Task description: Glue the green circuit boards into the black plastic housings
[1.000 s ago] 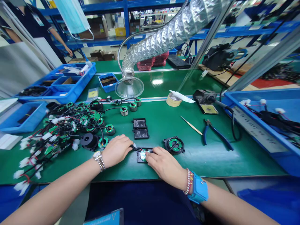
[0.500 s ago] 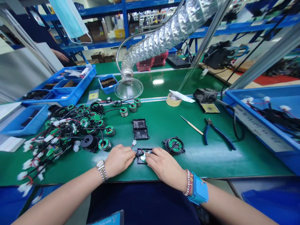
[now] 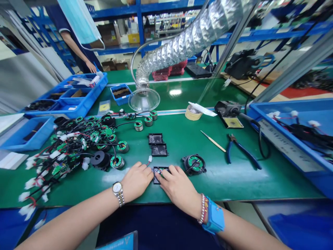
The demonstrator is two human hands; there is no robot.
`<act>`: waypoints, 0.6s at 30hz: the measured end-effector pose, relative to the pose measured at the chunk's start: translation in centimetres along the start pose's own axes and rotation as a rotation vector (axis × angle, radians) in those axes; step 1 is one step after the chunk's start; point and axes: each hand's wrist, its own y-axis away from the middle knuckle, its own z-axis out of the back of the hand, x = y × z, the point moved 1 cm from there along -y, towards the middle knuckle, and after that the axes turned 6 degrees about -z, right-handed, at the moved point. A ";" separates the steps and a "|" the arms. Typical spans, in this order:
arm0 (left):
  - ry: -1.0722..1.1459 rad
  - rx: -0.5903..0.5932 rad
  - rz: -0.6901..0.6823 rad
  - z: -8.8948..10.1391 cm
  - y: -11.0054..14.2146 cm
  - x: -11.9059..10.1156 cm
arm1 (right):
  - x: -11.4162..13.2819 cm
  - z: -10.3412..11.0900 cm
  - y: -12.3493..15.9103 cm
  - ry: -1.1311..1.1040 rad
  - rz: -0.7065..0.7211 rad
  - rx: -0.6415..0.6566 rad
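A small open black plastic case [image 3: 156, 181] lies on the green worktop near its front edge, with wires and a bit of green circuit board inside. At its left end my left hand [image 3: 137, 181] is closed, the fingertips gripping the case edge where a cable comes out. My right hand [image 3: 178, 189] reaches over the case from the right, its fingers curled around the far side and a fingertip pressing inside; it hides much of the board. A white connector [image 3: 150, 159] sticks out behind the case. To the right sits a round black housing [image 3: 195, 164] with a green circuit board.
Two black case covers [image 3: 159, 150] lie behind. Wired circuit boards [image 3: 96, 135] are heaped at left. A tweezer-like pointed tool [image 3: 213, 141], blue-handled pliers [image 3: 240, 149] and a blue bin [image 3: 293, 139] are at right. An extraction hood [image 3: 144, 100] hangs behind; a co-worker's hand [image 3: 91, 66] is beyond.
My right fingers have moved left over the case, covering more of the circuit board. The left hand stays at the case's left end. The co-worker has moved right, beside the blue trays.
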 end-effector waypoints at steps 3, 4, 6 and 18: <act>0.051 -0.065 0.069 0.2 0.6 -0.3 | -0.3 0.4 0.1 -0.043 0.003 0.020; 0.080 -0.094 0.079 0.2 0.8 -0.4 | -0.3 0.5 0.1 -0.055 0.005 0.033; 0.143 -0.143 0.074 0.1 1.0 -0.6 | -0.2 0.5 -0.1 -0.058 -0.005 0.060; 0.231 -0.175 -0.045 -1.1 -0.7 -0.5 | -8.3 5.4 2.4 -0.133 -0.046 -0.017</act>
